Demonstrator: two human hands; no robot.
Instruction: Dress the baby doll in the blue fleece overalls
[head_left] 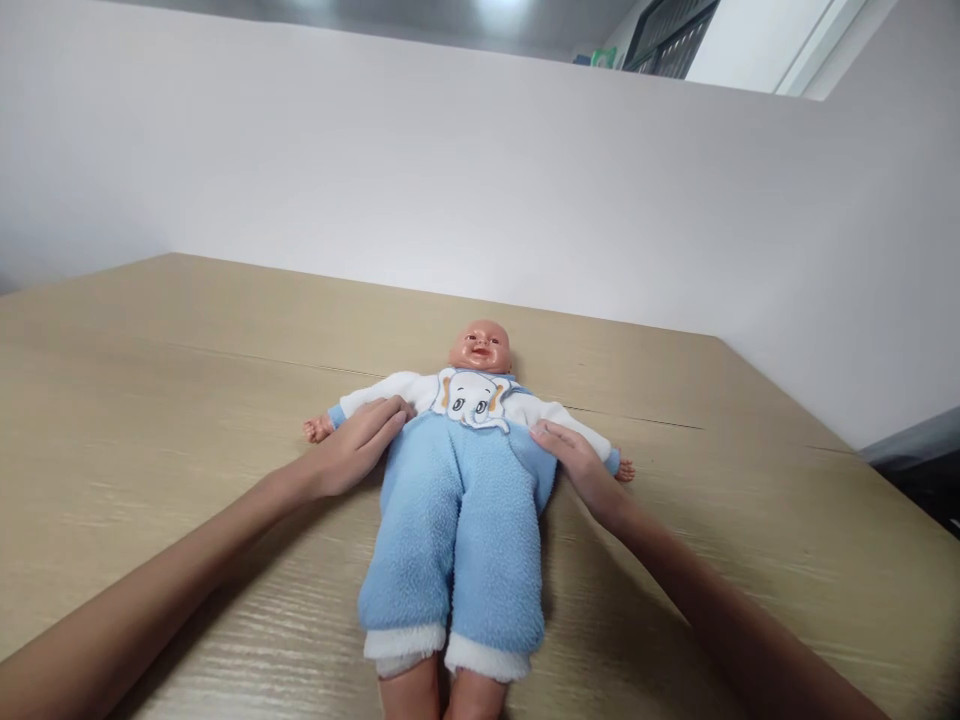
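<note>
A baby doll [459, 500] lies on its back on a wooden table [150, 400], head away from me. It wears light blue fleece trousers and a white top with an elephant patch. My left hand [358, 448] rests flat on the doll's white sleeve, its fingers stretched together toward the waist of the trousers. My right hand [576, 462] lies on the other sleeve, fingertips touching the trouser edge at the doll's side. Neither hand visibly grips the cloth. The doll's bare lower legs reach the bottom of the view.
A plain white wall [450, 180] rises behind the table's far edge. The table's right edge [885, 470] runs diagonally, with a dark area beyond it. Light wood surface spreads to both sides of the doll.
</note>
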